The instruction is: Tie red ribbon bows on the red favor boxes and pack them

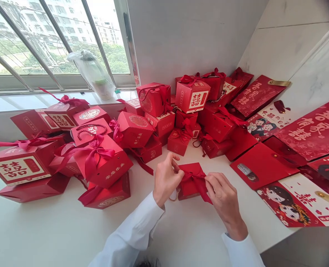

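Note:
A small red gift box [188,168] sits on the white table in front of me, with a dark red ribbon [194,179] across its top. At the box's left side my left hand [166,178] is closed in a pinch at one end of the ribbon, its fingertips partly hidden. My right hand [222,196] pinches the ribbon on the other side between thumb and fingers. A loose tail of ribbon hangs down over the box's front right. Beside the box's lower left, a bit of twisted cord handle [174,195] shows below my left hand.
Red gift boxes [104,163] with ribbon bows are stacked on the left, and more boxes [193,94] are piled at the back. Red and white gift bags [300,204] lie flat along the right. A clear cup in a plastic bag [97,79] stands on the sill by the barred window.

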Action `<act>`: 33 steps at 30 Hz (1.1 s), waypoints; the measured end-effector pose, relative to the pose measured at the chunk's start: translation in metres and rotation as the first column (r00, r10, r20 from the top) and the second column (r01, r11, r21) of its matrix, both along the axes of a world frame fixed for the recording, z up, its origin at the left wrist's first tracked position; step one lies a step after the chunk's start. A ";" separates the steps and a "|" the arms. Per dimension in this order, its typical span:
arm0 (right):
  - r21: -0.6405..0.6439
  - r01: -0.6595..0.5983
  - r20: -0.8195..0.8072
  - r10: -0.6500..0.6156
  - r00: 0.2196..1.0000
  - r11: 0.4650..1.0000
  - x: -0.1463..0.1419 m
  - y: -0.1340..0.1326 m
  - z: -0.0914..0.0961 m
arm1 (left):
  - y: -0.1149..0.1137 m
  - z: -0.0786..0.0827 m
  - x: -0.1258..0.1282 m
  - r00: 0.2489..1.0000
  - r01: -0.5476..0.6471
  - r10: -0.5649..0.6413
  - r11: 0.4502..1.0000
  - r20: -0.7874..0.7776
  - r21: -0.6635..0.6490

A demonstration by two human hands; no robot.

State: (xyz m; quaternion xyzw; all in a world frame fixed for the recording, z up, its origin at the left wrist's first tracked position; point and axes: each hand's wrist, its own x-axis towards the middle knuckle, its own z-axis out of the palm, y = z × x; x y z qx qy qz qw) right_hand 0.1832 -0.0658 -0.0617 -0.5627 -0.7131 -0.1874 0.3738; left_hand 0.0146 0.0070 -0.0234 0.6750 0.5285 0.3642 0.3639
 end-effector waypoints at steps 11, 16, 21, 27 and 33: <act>-0.127 -0.108 -0.023 0.106 0.994 0.986 -0.035 -0.005 0.029 | 0.010 0.003 -0.013 0.966 0.257 -0.252 0.959 0.063 -0.116; -0.231 -0.020 -0.097 -0.002 0.995 0.973 -0.049 0.006 0.026 | 0.013 -0.002 -0.016 0.953 0.294 -0.277 0.945 0.125 -0.146; -0.392 -0.052 -0.179 -0.020 0.984 0.918 -0.043 0.012 0.028 | 0.014 -0.004 -0.016 0.940 0.326 -0.301 0.932 0.160 -0.160; -0.468 -0.159 -0.166 0.090 0.982 0.869 -0.032 0.022 0.046 | 0.012 -0.002 -0.016 0.932 0.340 -0.310 0.928 0.190 -0.150; -0.210 -0.150 0.013 0.156 0.988 0.966 -0.043 0.007 0.037 | 0.011 0.001 -0.012 0.943 0.299 -0.269 0.943 0.198 -0.143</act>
